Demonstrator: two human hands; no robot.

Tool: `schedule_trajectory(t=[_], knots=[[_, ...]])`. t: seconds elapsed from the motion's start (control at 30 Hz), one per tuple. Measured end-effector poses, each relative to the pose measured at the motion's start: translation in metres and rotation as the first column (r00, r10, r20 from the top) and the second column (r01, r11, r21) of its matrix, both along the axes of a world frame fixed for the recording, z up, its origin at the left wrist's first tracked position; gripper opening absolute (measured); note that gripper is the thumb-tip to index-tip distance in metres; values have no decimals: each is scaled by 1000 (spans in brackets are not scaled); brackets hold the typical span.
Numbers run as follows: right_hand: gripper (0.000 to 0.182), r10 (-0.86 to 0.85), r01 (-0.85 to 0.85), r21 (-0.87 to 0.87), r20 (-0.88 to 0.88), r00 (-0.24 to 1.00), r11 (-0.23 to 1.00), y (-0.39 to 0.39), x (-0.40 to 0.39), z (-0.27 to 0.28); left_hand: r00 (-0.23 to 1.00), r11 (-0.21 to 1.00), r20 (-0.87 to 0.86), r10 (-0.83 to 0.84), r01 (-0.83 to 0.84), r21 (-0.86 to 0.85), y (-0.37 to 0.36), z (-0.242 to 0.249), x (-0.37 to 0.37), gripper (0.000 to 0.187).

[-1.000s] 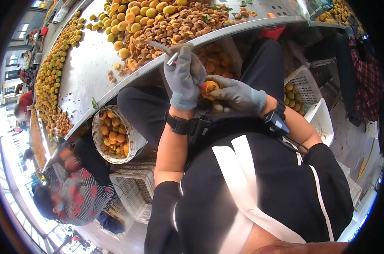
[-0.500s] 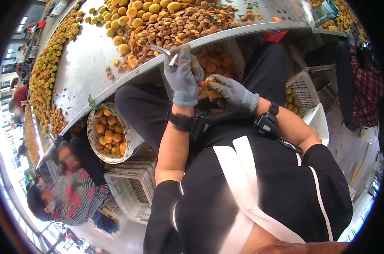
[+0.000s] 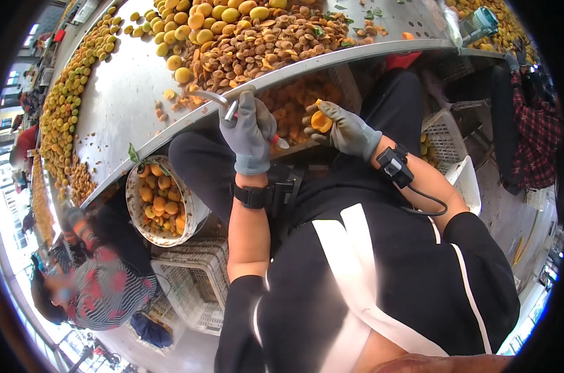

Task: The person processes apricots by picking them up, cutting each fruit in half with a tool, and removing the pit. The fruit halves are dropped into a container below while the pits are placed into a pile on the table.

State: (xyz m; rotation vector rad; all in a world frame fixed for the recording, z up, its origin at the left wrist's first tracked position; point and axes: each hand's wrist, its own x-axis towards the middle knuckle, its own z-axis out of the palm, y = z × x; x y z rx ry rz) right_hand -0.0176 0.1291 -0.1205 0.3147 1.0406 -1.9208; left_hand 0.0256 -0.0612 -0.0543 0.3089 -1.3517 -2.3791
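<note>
My left hand [image 3: 247, 130], in a grey glove, is closed round a red-handled tool [image 3: 274, 138] with a short metal tip. A curved metal piece [image 3: 210, 95] and a short metal cylinder stick out at the top of the same hand. To its right, my gloved right hand [image 3: 350, 132] holds an opened orange apricot [image 3: 321, 122] in its fingers. Both hands are in front of the table edge, above a crate of apricot halves [image 3: 288, 112] under the table. Brown apricot pits [image 3: 275, 43] are heaped on the table beyond, beside whole apricots [image 3: 213, 18].
The metal table's rim [image 3: 331, 57] curves past my knees. A white bucket [image 3: 198, 214] of apricots stands at my left, near stacked crates [image 3: 198, 283]. Co-workers sit at both sides, one in a striped top [image 3: 111, 289]. A bottle [image 3: 479, 25] lies at the table's right.
My hands have moved apart. The left hand with the tool has shifted left and down; the right has moved slightly right and turned, showing the opened apricot.
</note>
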Motion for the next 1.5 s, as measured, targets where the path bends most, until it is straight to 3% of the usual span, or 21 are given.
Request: schedule_trajectory(t=[0.07, 0.13, 0.17, 0.27, 0.37, 0.43, 0.47, 0.5, 0.57, 0.7, 0.77, 0.87, 0.9, 1.0, 1.1, 1.27, 1.33, 1.37, 1.4, 1.47, 1.5], knots=[[36, -44, 43, -13, -13, 999, 999, -4, 0, -21, 1000, 1000, 18, 1, 0, -20, -4, -7, 1, 16], [36, 54, 98, 368, -381, 923, 925, -9, -9, -31, 1000, 1000, 22, -16, 17, -20, -8, -16, 0, 17], [47, 54, 99, 461, -308, 950, 882, -8, -8, -22, 1000, 999, -2, -29, 29, -20, -9, -20, 0, 17], [42, -6, 194, 398, -428, 904, 897, -3, -18, -33, 999, 999, -9, -36, 36, 25, -11, -12, 3, 13], [35, -1, 61, 189, -303, 953, 980, -7, -37, 8, 998, 999, -23, -52, 52, 0, -13, -21, 2, 14], [29, 83, -3, 156, -512, 855, 988, -17, -62, 36, 998, 998, -10, -61, 61, 6, -9, -22, 1, 12], [30, 223, -8, 322, -636, 739, 947, -20, -77, 46, 997, 998, 28, -66, 66, -2, -5, -22, -1, 14], [30, 218, -1, 321, -642, 735, 947, -23, -93, 42, 995, 998, 68, -68, 69, -11, -3, -22, -1, 16], [32, 299, 287, 398, -894, 333, 871, -29, -130, 28, 987, 990, 75, -140, 140, 6, -4, -31, -2, 15], [38, 267, 401, 464, -849, 456, 790, -17, -215, 35, 952, 974, 209, -225, 222, 40, -3, -44, -1, 13], [42, 310, 505, 563, -809, 500, 654, -10, -262, 19, 926, 968, 285, -246, 250, 25, -1, -48, -3, 11], [49, 511, 620, 616, -776, 370, 485, -4, -313, 0, 871, 936, 355, -340, 349, 41, 1, -48, -7, 12], [49, 511, 618, 616, -776, 369, 488, -8, -322, 0, 860, 927, 364, -358, 373, 31, 3, -52, -9, 16], [52, 696, 621, 736, -594, 404, 268, -24, -334, 2, 788, 883, 407, -462, 450, 131, 10, -59, -10, 30], [57, 712, 601, 762, -559, 426, 239, -22, -345, -7, 742, 849, 459, -489, 524, 57, 15, -60, -14, 30], [45, 586, 553, 739, -659, 472, 385, -6, -328, 3, 742, 845, 456, -491, 532, 44, 17, -66, -16, 29], [40, 75, 434, 428, -775, 628, 792, -7, -291, 21, 764, 856, 443, -469, 516, 17, 16, -60, -17, 26], [39, -178, 406, 182, -690, 701, 896, -6, -274, 28, 763, 855, 442, -471, 518, 17, 15, -61, -18, 26], [39, -178, 408, 184, -690, 701, 894, -1, -258, 33, 780, 870, 427, -457, 492, 31, 15, -62, -18, 25], [35, -186, 81, -272, -387, 903, 959, 9, -222, 39, 809, 892, 418, -414, 451, 12, 15, -57, -17, 22], [35, -184, 79, -273, -382, 906, 959, 9, -200, 45, 834, 901, 393, -388, 432, -28, 13, -57, -17, 21]])
